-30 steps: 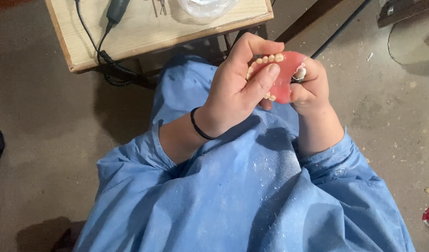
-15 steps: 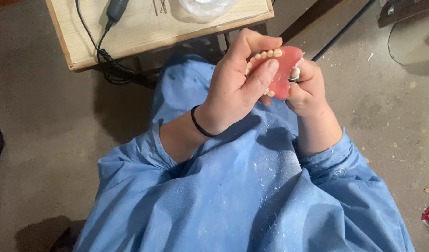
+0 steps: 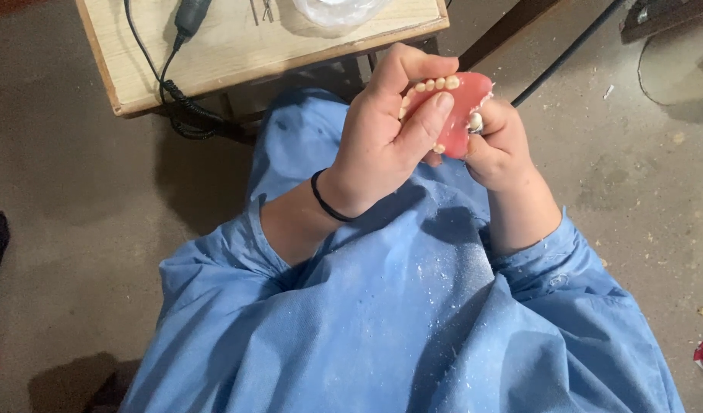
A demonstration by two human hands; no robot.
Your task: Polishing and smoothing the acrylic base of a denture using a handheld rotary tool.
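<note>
Nearest: blue gown (image 3: 413, 321), dusted with white specks, over lap. Above lap: left hand (image 3: 382, 145), black band at wrist, clamped on pink denture (image 3: 457, 107), thumb across tooth row. Right hand (image 3: 501, 149) closed on denture's far edge, just beside. Beyond: wooden table (image 3: 237, 46) with black corded tool (image 3: 192, 15), concrete floor (image 3: 61, 191).

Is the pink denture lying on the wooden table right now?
No, the pink denture is held above the lap between the left hand and right hand.
</note>
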